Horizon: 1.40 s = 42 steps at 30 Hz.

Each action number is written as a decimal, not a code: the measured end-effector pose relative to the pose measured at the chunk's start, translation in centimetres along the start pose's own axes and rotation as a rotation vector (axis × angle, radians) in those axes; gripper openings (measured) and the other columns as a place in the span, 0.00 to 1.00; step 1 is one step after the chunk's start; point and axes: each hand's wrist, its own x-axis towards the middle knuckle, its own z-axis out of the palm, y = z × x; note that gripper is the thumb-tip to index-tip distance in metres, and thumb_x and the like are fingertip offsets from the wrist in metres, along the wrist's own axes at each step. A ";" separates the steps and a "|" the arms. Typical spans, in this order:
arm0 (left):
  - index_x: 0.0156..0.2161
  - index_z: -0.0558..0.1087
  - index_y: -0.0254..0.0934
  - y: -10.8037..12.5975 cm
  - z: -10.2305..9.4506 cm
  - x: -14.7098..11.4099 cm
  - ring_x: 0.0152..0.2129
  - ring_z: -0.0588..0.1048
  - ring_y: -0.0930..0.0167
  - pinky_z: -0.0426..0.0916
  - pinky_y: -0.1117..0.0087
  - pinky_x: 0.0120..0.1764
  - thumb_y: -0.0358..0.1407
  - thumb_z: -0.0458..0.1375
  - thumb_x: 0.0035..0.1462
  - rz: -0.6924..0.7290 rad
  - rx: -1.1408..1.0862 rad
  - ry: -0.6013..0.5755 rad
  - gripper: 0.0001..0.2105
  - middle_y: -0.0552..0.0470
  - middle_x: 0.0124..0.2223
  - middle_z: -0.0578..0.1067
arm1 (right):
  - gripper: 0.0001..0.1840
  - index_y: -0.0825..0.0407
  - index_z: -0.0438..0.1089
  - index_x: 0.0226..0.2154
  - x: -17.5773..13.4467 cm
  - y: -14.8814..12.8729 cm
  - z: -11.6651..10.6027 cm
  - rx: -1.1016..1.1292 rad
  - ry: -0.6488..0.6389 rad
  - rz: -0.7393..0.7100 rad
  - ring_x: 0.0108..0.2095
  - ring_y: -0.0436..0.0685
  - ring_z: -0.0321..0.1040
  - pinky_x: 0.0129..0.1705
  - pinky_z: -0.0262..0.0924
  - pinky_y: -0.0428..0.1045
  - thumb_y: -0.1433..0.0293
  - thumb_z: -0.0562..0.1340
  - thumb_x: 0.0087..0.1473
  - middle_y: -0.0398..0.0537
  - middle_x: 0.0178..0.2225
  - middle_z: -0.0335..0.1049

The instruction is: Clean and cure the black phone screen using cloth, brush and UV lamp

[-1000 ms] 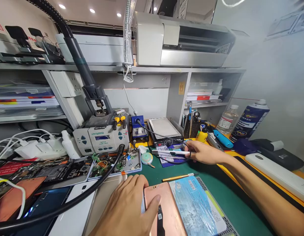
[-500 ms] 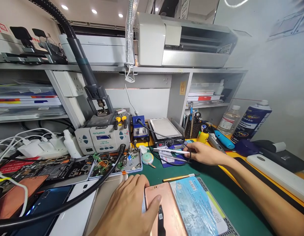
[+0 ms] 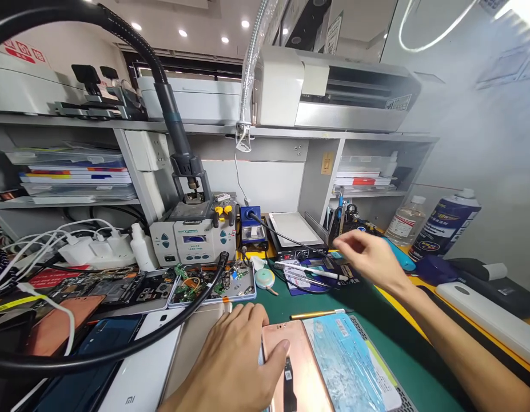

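Observation:
My left hand (image 3: 236, 357) lies over the left edge of a rose-gold phone panel (image 3: 305, 349), its thumb pressed on the top face and fingers along the left side. A black flex cable (image 3: 289, 380) runs down the panel's middle. Beneath and to the right lies a blue-pictured packet (image 3: 344, 357). My right hand (image 3: 365, 257) is raised at the back right, fingers loosely bent and nothing visible in them. Below it, a white pen-like tool (image 3: 316, 270) and metal tweezers (image 3: 310, 279) rest on a purple card. A gold-handled tool (image 3: 318, 314) lies behind the packet.
A hot-air station (image 3: 194, 243) stands at the back left, its black hose (image 3: 162, 335) arching across the front. Loose boards fill a tray (image 3: 247, 296). Phones (image 3: 140, 360) lie at left. A heating plate (image 3: 294, 229), a clear bottle (image 3: 405, 220) and a spray can (image 3: 447, 226) stand behind.
My right hand has let go of the white pen-like tool and moved up and away. The tool now lies on the card. My left hand stays on the panel; the camera view has shifted.

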 end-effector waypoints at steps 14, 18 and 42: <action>0.35 0.68 0.38 0.2 -0.4 -0.5 0.39 0.73 0.56 0.67 0.52 0.41 0.41 0.49 0.58 0.065 0.058 0.052 0.09 0.45 0.39 0.75 | 0.13 0.55 0.71 0.46 3.8 -13.6 7.7 -0.362 -0.510 -0.170 0.42 0.58 0.72 0.45 0.69 0.56 0.63 0.62 0.64 0.51 0.46 0.72; 0.36 0.69 0.38 0.1 -0.4 -0.7 0.40 0.73 0.55 0.68 0.52 0.41 0.42 0.49 0.59 0.076 0.062 0.068 0.10 0.43 0.40 0.76 | 0.16 0.55 0.69 0.51 5.8 -14.3 10.6 -0.438 -0.597 -0.096 0.44 0.59 0.72 0.45 0.70 0.56 0.65 0.63 0.63 0.53 0.49 0.70; 0.34 0.66 0.41 0.1 -0.2 -0.5 0.38 0.73 0.57 0.62 0.59 0.36 0.42 0.48 0.61 0.086 0.110 0.057 0.10 0.47 0.37 0.75 | 0.05 0.53 0.75 0.31 -4.4 -9.9 2.3 -0.091 -0.535 -0.437 0.30 0.53 0.66 0.30 0.53 0.45 0.74 0.62 0.54 0.46 0.30 0.75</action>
